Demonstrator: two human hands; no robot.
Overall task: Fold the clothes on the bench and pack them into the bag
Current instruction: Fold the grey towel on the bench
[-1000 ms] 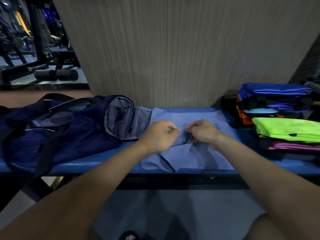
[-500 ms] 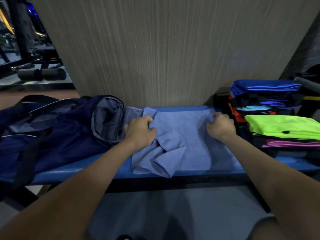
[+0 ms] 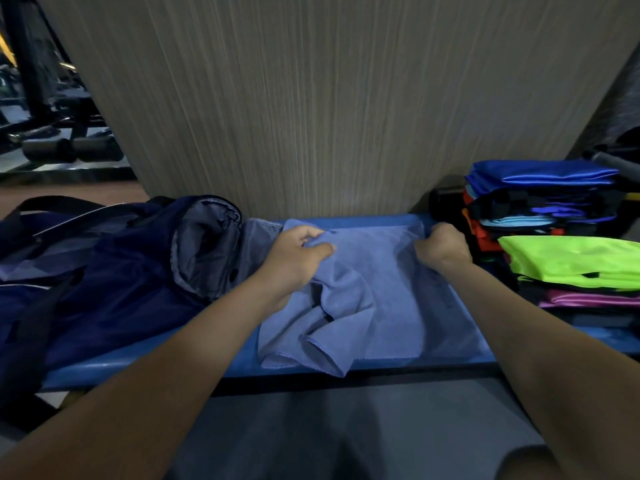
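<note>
Matt blue cloth (image 3: 374, 289); smooth vinyl bench (image 3: 381, 221); sheeny nylon bag (image 3: 114, 289).

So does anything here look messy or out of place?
Only the light blue cloth: its left half is bunched under the left hand and one corner droops over the bench edge. The stacked clothes look tidy.

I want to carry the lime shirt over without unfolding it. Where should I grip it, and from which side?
Take the lime shirt by its folded left edge, coming in from the left over the bench, with the fingers under the fold and the thumb on top. It lies flat atop the stack, and that edge faces the free side.
</note>
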